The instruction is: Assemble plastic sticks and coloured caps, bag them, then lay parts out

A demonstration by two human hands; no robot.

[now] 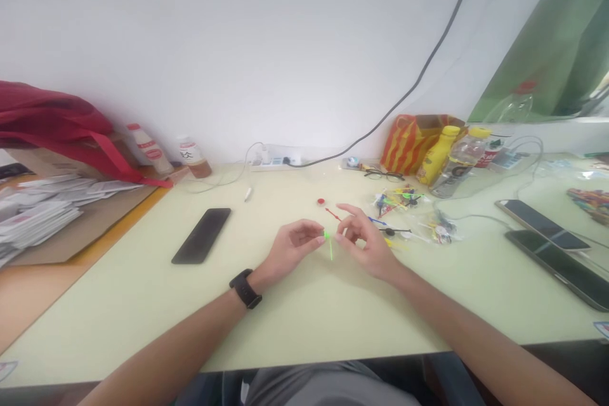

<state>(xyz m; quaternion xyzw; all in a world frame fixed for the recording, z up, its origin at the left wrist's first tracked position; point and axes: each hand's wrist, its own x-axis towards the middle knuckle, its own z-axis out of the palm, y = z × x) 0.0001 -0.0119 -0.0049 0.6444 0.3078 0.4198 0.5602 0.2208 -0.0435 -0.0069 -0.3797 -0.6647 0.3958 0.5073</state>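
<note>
My left hand (299, 247), with a black watch on its wrist, pinches a small bright green plastic piece (327, 235) between thumb and fingers; a thin green stem hangs down from it. Close by on the right, my right hand (364, 242) has its thumb and a finger drawn together at the green piece. Whatever sits between those fingertips is too small to make out. Just beyond the hands lie a red plastic arrow (333, 214) and a small red round piece (320, 202). Blue (378, 221) and black (396, 231) arrow-like pieces lie beside my right hand.
Colourful plastic parts (397, 200) lie heaped at right, near bagged pieces (442, 231). A black phone (202, 236) rests at left, two more phones (542, 225) at right. Bottles (459, 162), a striped bag (404, 143), glasses (384, 174) and a power strip (276, 159) line the wall.
</note>
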